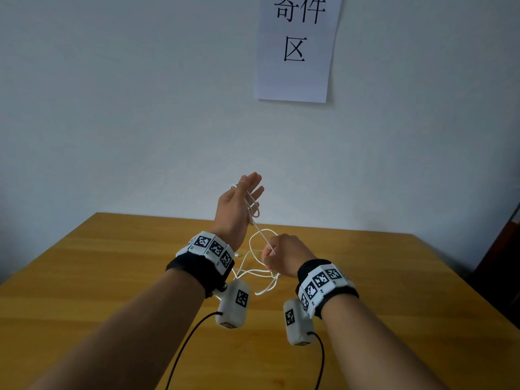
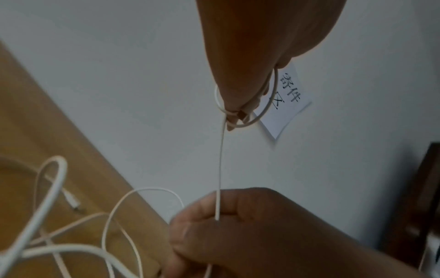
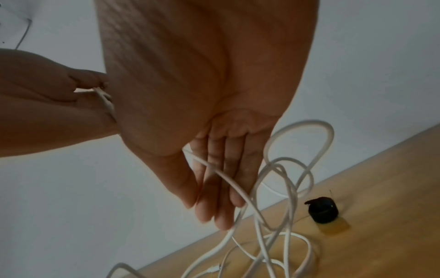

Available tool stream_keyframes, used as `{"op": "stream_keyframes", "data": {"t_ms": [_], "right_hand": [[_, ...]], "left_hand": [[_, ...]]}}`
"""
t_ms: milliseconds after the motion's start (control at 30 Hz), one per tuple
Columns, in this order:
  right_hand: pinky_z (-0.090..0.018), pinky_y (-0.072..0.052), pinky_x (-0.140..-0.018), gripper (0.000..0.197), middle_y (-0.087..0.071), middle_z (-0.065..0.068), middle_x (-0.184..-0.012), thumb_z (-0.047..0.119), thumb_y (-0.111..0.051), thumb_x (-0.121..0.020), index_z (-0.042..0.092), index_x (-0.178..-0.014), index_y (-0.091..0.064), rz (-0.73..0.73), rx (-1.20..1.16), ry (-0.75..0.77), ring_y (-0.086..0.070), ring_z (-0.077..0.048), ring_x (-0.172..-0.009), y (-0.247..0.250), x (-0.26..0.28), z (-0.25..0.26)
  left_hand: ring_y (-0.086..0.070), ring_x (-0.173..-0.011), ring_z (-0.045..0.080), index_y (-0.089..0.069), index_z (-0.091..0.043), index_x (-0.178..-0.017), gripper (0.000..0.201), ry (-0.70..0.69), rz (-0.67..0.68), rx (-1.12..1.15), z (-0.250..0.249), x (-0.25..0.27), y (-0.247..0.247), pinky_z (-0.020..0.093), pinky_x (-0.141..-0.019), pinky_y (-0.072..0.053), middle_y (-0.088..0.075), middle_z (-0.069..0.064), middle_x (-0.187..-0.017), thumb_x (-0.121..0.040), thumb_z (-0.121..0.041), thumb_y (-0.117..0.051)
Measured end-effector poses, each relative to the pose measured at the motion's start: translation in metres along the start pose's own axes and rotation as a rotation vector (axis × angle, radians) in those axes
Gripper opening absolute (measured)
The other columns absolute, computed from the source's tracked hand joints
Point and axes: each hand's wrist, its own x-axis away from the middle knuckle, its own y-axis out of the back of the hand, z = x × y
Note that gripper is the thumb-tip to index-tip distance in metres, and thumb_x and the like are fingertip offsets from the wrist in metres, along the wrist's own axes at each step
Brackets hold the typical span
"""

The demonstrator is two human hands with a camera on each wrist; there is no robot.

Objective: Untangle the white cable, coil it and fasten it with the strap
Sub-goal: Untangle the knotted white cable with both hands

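Observation:
My left hand is raised above the wooden table with its fingers straight, and a few turns of the white cable lie looped round them. A taut strand runs down from it to my right hand, which grips the cable between thumb and curled fingers. The rest of the cable hangs in tangled loops onto the table below the hands. One connector end lies on the wood. A black rolled strap sits on the table beside the loops, seen only in the right wrist view.
A white wall rises right behind the table, with a paper sign stuck on it. Dark furniture stands past the table's right edge. Black wires trail from the wrist cameras under my forearms.

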Motion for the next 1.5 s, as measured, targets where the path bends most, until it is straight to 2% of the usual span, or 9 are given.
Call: {"op": "stream_keyframes", "data": {"t_ms": [133, 267, 300, 333, 433, 567, 700, 1133, 1500], "right_hand": [[-0.044, -0.062, -0.083, 0.025, -0.078, -0.007, -0.088, 0.019, -0.051, -0.086, 0.007, -0.091, -0.072, -0.012, 0.004, -0.015, -0.074, -0.023, -0.085, -0.001, 0.002, -0.003], [-0.041, -0.062, -0.083, 0.018, -0.077, -0.003, -0.086, 0.018, -0.056, -0.088, 0.016, -0.083, -0.073, -0.017, 0.064, -0.007, -0.073, -0.023, -0.085, 0.000, 0.001, -0.001], [-0.038, -0.061, -0.083, 0.017, -0.076, -0.002, -0.085, 0.020, -0.057, -0.090, 0.019, -0.079, -0.071, -0.028, 0.070, 0.003, -0.073, -0.023, -0.085, 0.000, 0.000, -0.002], [-0.037, -0.060, -0.082, 0.017, -0.076, -0.002, -0.086, 0.023, -0.059, -0.092, 0.021, -0.078, -0.069, -0.044, 0.072, 0.010, -0.072, -0.023, -0.086, 0.000, -0.001, -0.002], [-0.034, -0.057, -0.083, 0.013, -0.075, -0.003, -0.096, 0.028, -0.059, -0.096, 0.026, -0.089, -0.070, -0.121, 0.071, 0.026, -0.070, -0.024, -0.091, 0.004, -0.002, 0.000], [-0.037, -0.057, -0.080, 0.017, -0.074, -0.002, -0.088, 0.019, -0.058, -0.093, 0.025, -0.080, -0.066, -0.149, 0.059, 0.098, -0.070, -0.026, -0.088, 0.009, -0.004, 0.001], [-0.038, -0.058, -0.083, 0.015, -0.074, -0.002, -0.096, 0.015, -0.062, -0.093, 0.015, -0.106, -0.068, -0.174, -0.027, 0.114, -0.069, -0.021, -0.090, 0.011, -0.002, 0.001], [-0.036, -0.058, -0.094, 0.036, -0.073, 0.003, -0.107, 0.006, -0.071, -0.088, 0.018, -0.120, -0.060, -0.129, -0.024, 0.166, -0.069, -0.014, -0.102, 0.004, 0.000, -0.007], [-0.039, -0.055, -0.100, 0.063, -0.061, -0.006, -0.128, -0.017, -0.061, -0.080, 0.019, -0.131, -0.055, -0.210, 0.031, 0.115, -0.062, -0.021, -0.120, 0.001, 0.001, -0.004]], "left_hand": [[-0.057, -0.122, 0.005, -0.068, -0.012, -0.118, 0.059, -0.082, 0.010, -0.255, 0.003, -0.003, 0.004, 0.032, -0.109, -0.037, -0.062, -0.008, -0.135, -0.087, -0.061, -0.054], [-0.053, -0.071, 0.006, -0.053, -0.010, -0.077, 0.046, -0.241, 0.049, -0.674, 0.013, -0.006, 0.006, 0.017, -0.081, -0.042, -0.046, -0.006, -0.084, -0.101, -0.048, -0.045], [-0.059, -0.072, 0.011, -0.053, -0.003, -0.071, 0.052, -0.284, 0.062, -0.773, 0.016, -0.006, 0.006, 0.019, -0.077, -0.045, -0.061, 0.006, -0.074, -0.103, -0.043, -0.045], [-0.067, -0.088, 0.013, -0.055, 0.001, -0.069, 0.053, -0.315, 0.097, -0.857, 0.020, -0.005, 0.006, 0.019, -0.081, -0.046, -0.070, 0.011, -0.109, -0.104, -0.037, -0.045], [-0.059, -0.125, 0.014, -0.047, -0.018, -0.061, 0.046, -0.399, 0.266, -1.083, 0.033, -0.004, 0.013, 0.033, -0.100, -0.048, -0.071, 0.012, -0.119, -0.105, -0.030, -0.042], [-0.066, -0.087, 0.024, -0.045, -0.022, -0.067, 0.044, -0.464, 0.402, -1.464, 0.036, 0.000, 0.021, 0.039, -0.076, -0.050, -0.065, 0.004, -0.080, -0.107, -0.033, -0.030], [-0.064, -0.074, 0.023, -0.057, -0.023, -0.087, 0.049, -0.434, 0.423, -1.741, 0.039, 0.000, 0.025, 0.035, -0.065, -0.051, -0.066, -0.001, -0.079, -0.105, -0.044, -0.016], [-0.062, -0.070, 0.024, -0.047, -0.019, -0.065, 0.059, -0.139, 0.369, -1.782, 0.040, 0.006, 0.023, 0.036, -0.063, -0.050, -0.052, 0.000, -0.062, -0.103, -0.054, -0.020], [-0.047, -0.051, 0.015, -0.046, -0.013, -0.058, 0.062, 0.050, 0.110, -1.455, 0.048, -0.001, 0.020, 0.027, -0.048, -0.032, -0.051, -0.002, -0.054, -0.082, -0.068, -0.057]]}}
